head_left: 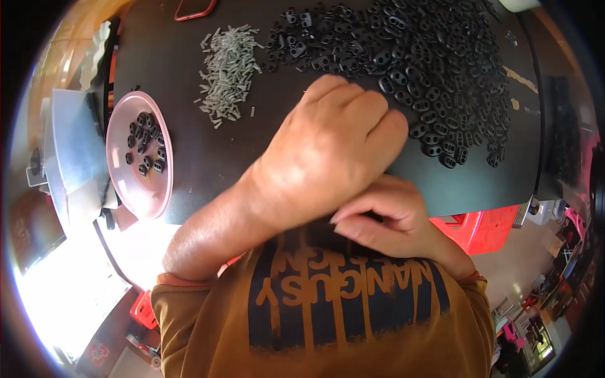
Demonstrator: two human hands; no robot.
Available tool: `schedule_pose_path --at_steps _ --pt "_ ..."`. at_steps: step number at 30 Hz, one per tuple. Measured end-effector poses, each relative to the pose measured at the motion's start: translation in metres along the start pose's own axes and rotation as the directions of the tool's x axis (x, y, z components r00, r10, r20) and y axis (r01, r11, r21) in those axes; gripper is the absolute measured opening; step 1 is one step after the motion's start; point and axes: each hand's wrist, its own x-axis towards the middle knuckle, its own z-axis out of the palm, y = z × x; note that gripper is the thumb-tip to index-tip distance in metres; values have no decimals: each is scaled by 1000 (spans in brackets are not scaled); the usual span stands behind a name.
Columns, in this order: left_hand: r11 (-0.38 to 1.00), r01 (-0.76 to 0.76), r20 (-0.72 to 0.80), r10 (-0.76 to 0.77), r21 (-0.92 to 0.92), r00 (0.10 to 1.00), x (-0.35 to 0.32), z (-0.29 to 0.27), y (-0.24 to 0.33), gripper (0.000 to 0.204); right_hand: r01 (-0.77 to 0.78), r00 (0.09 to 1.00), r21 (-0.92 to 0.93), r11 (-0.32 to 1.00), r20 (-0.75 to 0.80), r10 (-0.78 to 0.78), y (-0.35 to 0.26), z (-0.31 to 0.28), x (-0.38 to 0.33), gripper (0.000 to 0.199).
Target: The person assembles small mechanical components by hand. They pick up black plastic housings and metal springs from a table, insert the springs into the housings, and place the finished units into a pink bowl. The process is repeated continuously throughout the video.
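My left hand (331, 142) is closed in a fist, its back turned up, over the near middle of the dark table. Whatever its fingers may hold is hidden beneath it. Partly under it, my right hand (394, 214) is closed too, with thumb and fingers curled toward each other; I cannot make out anything in them. Just beyond my left fist spreads a large heap of small black oval two-hole pieces (435, 69), like cord lock parts. Left of that heap lies a pile of small metal coil springs (228, 72).
A pink plastic bowl (116, 167) at the table's left holds several black two-hole pieces (145, 135). A phone in a red case (194, 7) lies at the far edge. A red plastic stool (488, 230) stands below the table's right side. The dark table (201, 170) runs beneath everything.
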Motion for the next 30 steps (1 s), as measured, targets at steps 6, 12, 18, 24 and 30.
schedule_pose_path --at_steps 6,12,18,24,30 --pt "974 80 -214 -126 -211 969 -37 -29 15 35 -300 913 641 706 -20 406 -2 0 -6 20" --pt "980 -21 -260 -31 -196 965 -60 -27 18 37 -426 853 745 513 142 502 -7 6 8 21" --pt "917 32 -290 -158 -397 944 -80 -29 9 35 -505 813 703 501 192 550 -12 15 23 18" --pt "732 321 -194 -523 -600 830 -95 -42 6 30 -486 845 438 756 14 535 -23 37 51 13" --pt "187 196 -18 -767 -963 641 -116 -45 5 15 -307 948 104 946 116 295 -23 41 76 12"
